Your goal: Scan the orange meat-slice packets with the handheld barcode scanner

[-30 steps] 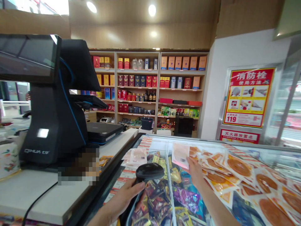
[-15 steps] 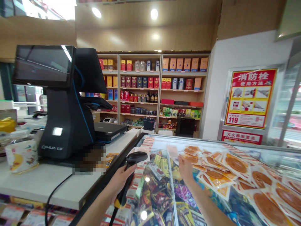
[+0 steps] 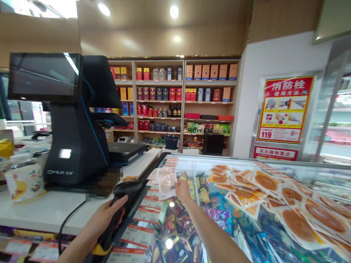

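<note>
My left hand (image 3: 113, 213) is wrapped round a black barcode scanner (image 3: 123, 191) with yellow trim, its head tilted over the freezer's left edge. Between the fingers of my right hand (image 3: 181, 190) is a flat pale packet (image 3: 166, 185), pinched by its right edge above the glass. Just behind it lies another pale packet (image 3: 155, 174), partly covered. To the right, many packets with round brown discs (image 3: 246, 193) are spread over the glass top.
A black point-of-sale terminal (image 3: 74, 146) stands on the white counter (image 3: 65, 210) at left. Colourful frozen packs (image 3: 175, 233) show through the freezer glass, beside price labels (image 3: 137, 233). Shelves of boxes (image 3: 159, 93) line the back wall. A black cable (image 3: 63, 228) hangs over the counter.
My right hand has moved left with its pale packet, to beside the other pale packet. My left hand has drawn the scanner left, off the packets. The view has shifted slightly.
</note>
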`<state>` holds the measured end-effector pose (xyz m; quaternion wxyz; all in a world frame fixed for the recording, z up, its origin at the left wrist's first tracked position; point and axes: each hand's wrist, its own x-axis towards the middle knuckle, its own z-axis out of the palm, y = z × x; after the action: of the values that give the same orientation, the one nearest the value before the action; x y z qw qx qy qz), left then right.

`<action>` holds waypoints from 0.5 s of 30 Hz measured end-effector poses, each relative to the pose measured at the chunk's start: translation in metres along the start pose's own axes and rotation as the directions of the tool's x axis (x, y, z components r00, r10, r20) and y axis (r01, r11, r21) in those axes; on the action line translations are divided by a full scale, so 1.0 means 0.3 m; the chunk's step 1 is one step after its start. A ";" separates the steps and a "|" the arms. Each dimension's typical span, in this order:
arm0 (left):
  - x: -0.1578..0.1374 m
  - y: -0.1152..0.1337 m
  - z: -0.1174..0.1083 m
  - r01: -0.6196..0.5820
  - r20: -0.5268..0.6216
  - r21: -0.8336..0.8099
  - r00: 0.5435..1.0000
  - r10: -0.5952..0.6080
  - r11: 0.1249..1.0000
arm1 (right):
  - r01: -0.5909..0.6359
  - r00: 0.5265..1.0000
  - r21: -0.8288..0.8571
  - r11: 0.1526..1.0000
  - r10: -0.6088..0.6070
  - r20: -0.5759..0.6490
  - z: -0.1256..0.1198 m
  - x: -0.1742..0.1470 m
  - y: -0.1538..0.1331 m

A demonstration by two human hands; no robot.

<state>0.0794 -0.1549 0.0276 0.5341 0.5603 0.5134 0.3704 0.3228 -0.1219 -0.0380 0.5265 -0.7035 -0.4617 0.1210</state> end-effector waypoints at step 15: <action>-0.059 0.037 0.177 -0.013 0.170 -0.023 0.985 0.017 1.000 | 0.097 0.995 -0.780 0.619 -0.075 0.064 -0.565 0.084 0.231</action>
<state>0.1290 -0.1826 0.0325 0.5793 0.5878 0.4577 0.3307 0.4839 -0.2101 -0.0184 0.1682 -0.8377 -0.5083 -0.1079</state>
